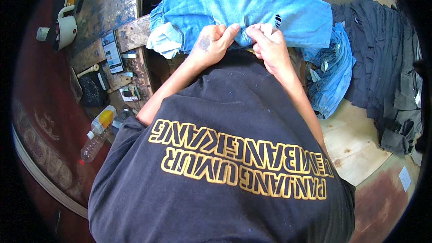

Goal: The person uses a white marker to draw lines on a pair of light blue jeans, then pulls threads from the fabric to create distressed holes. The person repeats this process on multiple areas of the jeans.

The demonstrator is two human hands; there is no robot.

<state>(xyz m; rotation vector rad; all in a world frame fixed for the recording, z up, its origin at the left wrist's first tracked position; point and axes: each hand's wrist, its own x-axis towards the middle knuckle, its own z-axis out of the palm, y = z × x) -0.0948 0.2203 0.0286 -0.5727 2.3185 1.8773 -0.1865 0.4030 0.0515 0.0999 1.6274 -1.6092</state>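
Here, my left hand [210, 45] and right hand [269, 47] both pinch the lower edge of the light blue jeans [252, 9], thumbs pressed against curled fingers. The jeans lie at 12 o'clock from my hands, across the wooden workbench [112, 13]. Dark garments [382, 63] are stacked at 3 o'clock, a phone [111, 53] at 9 o'clock.

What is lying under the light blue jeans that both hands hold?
Under the light blue jeans a wooden bench shows at left, crumpled blue denim at right. The rest is covered.
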